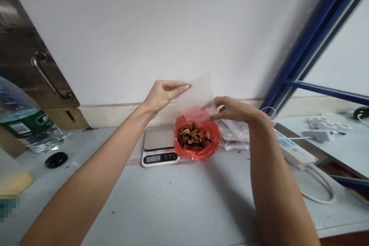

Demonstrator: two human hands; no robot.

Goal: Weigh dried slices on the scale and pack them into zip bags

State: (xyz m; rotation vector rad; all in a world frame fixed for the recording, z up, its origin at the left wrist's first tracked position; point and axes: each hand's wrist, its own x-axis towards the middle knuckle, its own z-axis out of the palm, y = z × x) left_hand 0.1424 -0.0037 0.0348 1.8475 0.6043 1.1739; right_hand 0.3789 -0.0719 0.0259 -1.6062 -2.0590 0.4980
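Note:
A translucent, flat plastic bag [198, 94] hangs between my hands, above the red plastic bag. My left hand [167, 93] pinches its upper left edge between thumb and fingers. At its lower right, my right hand [229, 108] grips the side, with the fingertips partly behind the sheet. Below, the red plastic bag [213, 148] stands open with its rim folded out. Brown dried pieces [193, 136], like leaves or petals, fill it. Touching its left side is a white kitchen scale [159, 138] with a bare plate and a lit display too small to read.
Clear plastic bags [235, 134] lie right of the red bag. A white power strip [294, 150] with a cable rests farther right, near a blue metal frame [300, 42]. On the left stand a large water bottle [29, 119] and a black round lid [56, 159].

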